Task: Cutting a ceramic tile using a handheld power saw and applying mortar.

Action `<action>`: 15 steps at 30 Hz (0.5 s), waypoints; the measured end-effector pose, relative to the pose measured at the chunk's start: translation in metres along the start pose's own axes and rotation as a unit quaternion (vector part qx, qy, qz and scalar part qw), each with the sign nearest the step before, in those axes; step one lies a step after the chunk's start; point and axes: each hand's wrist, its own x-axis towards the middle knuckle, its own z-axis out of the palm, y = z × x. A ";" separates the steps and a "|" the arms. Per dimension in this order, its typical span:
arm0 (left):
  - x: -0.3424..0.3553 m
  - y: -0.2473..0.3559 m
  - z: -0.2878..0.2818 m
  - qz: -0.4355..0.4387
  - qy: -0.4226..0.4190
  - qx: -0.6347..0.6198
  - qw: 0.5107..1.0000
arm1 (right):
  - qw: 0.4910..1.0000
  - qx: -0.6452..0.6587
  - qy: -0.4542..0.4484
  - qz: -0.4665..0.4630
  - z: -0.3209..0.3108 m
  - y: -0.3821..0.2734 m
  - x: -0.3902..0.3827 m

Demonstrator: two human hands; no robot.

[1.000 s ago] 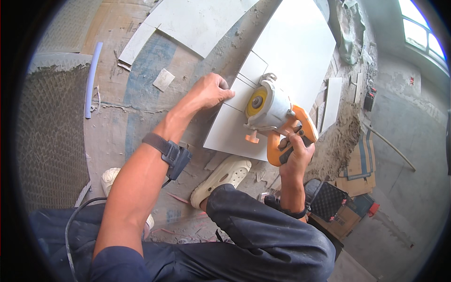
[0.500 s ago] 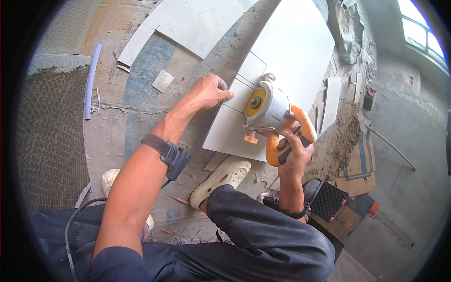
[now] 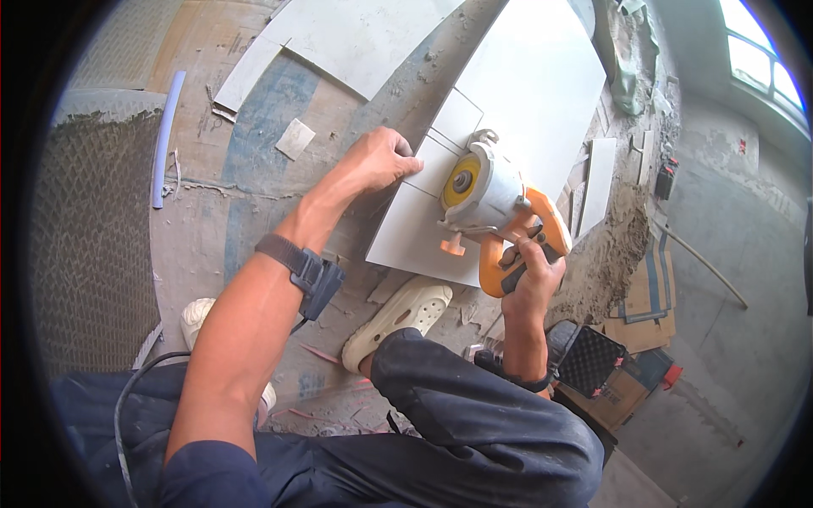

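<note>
A large white tile (image 3: 542, 76) lies at the middle, with straight cut lines across its left edge. On it rests a handheld circular cutter (image 3: 495, 190) with a pale metal body, yellow disc and orange handle. My right hand (image 3: 533, 275) is closed on that handle at the cutter's lower right. My left hand (image 3: 385, 161) grips the tile's left edge beside the cut lines, thumb on top and curled fingers partly hidden, left of the disc.
More white boards (image 3: 356, 42), a small scrap (image 3: 295, 138), a blue tube (image 3: 168, 140) and a mortar-streaked panel (image 3: 93, 237) lie around. My shoes (image 3: 398, 322) are below the tile. At right are a dark case (image 3: 593, 356), cardboard (image 3: 648, 296), rubble and a pole (image 3: 703, 267).
</note>
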 end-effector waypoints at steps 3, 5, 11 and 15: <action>0.000 0.000 0.000 0.009 0.005 -0.002 1.000 | 1.000 0.002 0.003 0.004 0.002 -0.001 -0.002; 0.000 0.000 -0.001 -0.001 -0.004 0.005 1.000 | 1.000 0.003 0.005 0.007 0.002 -0.001 -0.002; -0.002 0.002 -0.002 0.001 0.006 0.010 1.000 | 1.000 0.005 0.017 0.005 0.004 -0.001 -0.005; -0.002 0.003 -0.001 0.004 0.006 0.006 1.000 | 1.000 0.003 0.010 0.005 0.003 0.000 -0.005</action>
